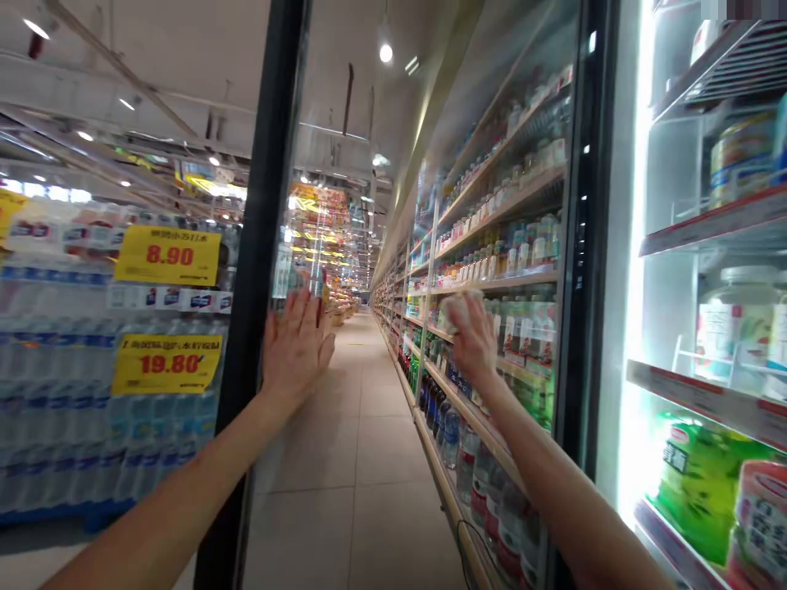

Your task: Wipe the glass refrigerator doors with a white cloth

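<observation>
A glass fridge door [350, 442] in a black frame stands swung open in front of me. My left hand [297, 336] lies flat against the glass beside the frame's left upright, fingers stretched out and holding nothing. On the right part of the pane, my right hand [476, 340] is raised with its fingers bent round a crumpled whitish cloth [455, 310]. The hand is slightly blurred, and its fingers partly hide the cloth. Whether the cloth touches the glass I cannot tell.
Lit fridge shelves [707, 401] at the right hold bottles, a tub and a green pouch [707, 483]. Packs of bottled water [55, 410] are stacked at the left under yellow price signs [167, 256]. Shelves of drinks and a tiled floor show in the pane.
</observation>
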Tool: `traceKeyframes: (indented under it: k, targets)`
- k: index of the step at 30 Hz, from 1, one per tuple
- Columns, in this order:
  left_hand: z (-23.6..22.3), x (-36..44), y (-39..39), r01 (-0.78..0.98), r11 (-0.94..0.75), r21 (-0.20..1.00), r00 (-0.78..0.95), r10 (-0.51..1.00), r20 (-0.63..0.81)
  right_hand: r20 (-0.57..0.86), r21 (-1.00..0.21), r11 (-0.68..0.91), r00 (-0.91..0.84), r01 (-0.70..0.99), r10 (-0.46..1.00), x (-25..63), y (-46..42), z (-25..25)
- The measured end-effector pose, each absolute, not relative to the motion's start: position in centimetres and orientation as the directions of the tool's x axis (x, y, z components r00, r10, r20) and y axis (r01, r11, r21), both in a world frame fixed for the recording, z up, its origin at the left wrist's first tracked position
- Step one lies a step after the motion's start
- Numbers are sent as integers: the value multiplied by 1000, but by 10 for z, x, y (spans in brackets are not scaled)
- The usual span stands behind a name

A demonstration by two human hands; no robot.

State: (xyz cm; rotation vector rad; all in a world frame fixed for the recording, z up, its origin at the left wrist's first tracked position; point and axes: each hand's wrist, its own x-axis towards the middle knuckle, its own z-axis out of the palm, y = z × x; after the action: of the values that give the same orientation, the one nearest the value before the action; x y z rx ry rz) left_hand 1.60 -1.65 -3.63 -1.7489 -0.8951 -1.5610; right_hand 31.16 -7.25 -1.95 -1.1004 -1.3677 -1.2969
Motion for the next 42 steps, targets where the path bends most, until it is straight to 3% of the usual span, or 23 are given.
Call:
traceKeyframes:
  k: [2,4,5,7,9,12,14,15,16,18,20,22,24,26,29,31,33,36,38,39,42]
  targets:
    - [-33,10,-15,820,-572,0,57,81,995,960,-197,39,201,980,-194,348,-77,1]
    - [-32,9,-14,824,-567,-2,55,77,996,904,-319,67,325,945,-278,363,-76,21]
    - [-32,10,-14,827,-562,-6,56,71,996,906,-308,77,317,948,-280,358,-73,27]
    - [-33,14,-14,832,-555,-22,65,58,996,962,-157,87,172,984,-211,326,-64,29]
    - [-33,18,-14,828,-558,-61,105,47,993,990,104,105,-93,989,-108,281,-55,19]
    - [-30,21,-14,814,-570,-110,159,37,987,889,444,134,-455,886,58,238,-50,-5]
    - [-28,20,-14,815,-569,-109,160,39,986,816,550,138,-565,824,124,248,-55,-15]
    - [-27,19,-13,818,-565,-106,156,40,987,827,535,118,-547,836,127,265,-60,-16]
    - [-27,17,-13,821,-561,-106,157,42,987,881,458,81,-464,885,91,286,-64,-14]
    - [-26,16,-13,825,-554,-111,163,47,985,991,118,17,-116,993,-71,332,-72,0]
    - [-26,16,-14,827,-553,-100,154,52,987,947,-196,70,207,978,-246,362,-73,18]
    - [-26,19,-14,825,-560,-76,131,58,990,905,-298,119,320,947,-281,362,-69,30]
    - [-27,22,-14,818,-572,-58,112,58,992,959,-181,107,200,978,-200,331,-62,27]
    - [-27,23,-14,810,-584,-59,112,54,992,993,95,105,-87,990,-77,285,-55,12]
    - [-27,21,-13,807,-585,-79,131,47,990,862,482,168,-500,860,85,233,-49,-16]
    - [-29,18,-12,809,-580,-96,149,44,988,759,613,198,-640,765,122,228,-50,-22]
    - [-32,14,-11,809,-577,-112,167,42,985,818,552,164,-569,817,82,242,-53,-15]
    - [-37,11,-10,807,-577,-125,193,58,980,991,109,100,-99,989,-94,262,-52,4]
    - [-40,11,-10,807,-577,-125,198,65,978,990,-42,109,56,993,-128,256,-50,3]
    - [-42,11,-10,807,-576,-127,198,62,978,995,-21,113,32,993,-98,246,-49,-4]
    - [-47,12,-11,809,-572,-138,210,61,976,953,272,159,-289,949,95,208,-47,-44]
